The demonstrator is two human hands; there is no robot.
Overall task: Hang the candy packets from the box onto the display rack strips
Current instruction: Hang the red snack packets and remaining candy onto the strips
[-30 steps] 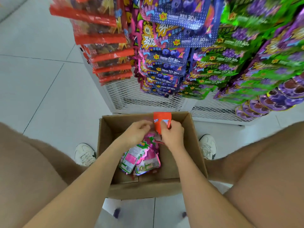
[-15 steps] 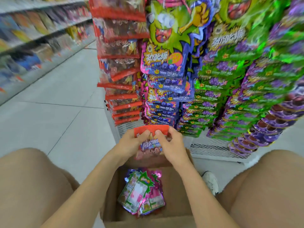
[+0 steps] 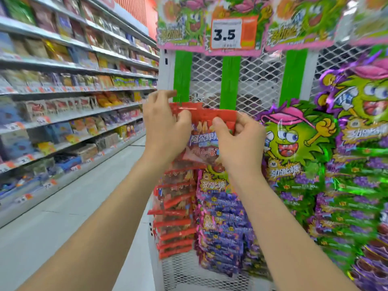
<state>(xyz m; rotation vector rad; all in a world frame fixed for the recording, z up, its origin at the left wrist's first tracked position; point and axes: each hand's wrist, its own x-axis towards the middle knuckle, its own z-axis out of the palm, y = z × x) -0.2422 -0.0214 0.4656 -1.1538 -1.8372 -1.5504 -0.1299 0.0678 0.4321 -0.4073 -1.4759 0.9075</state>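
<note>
Red packet (image 3: 204, 131) pinched between both hands' fingers (image 3: 220, 128); top edge.

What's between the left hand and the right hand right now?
In the head view, a red-topped candy packet spans the gap; the left hand and the right hand each pinch its top edge.

stocked shelves (image 3: 73, 85) left | price sign (image 3: 225, 34) reads 3.5 | pale tiled floor (image 3: 84, 206)
</note>
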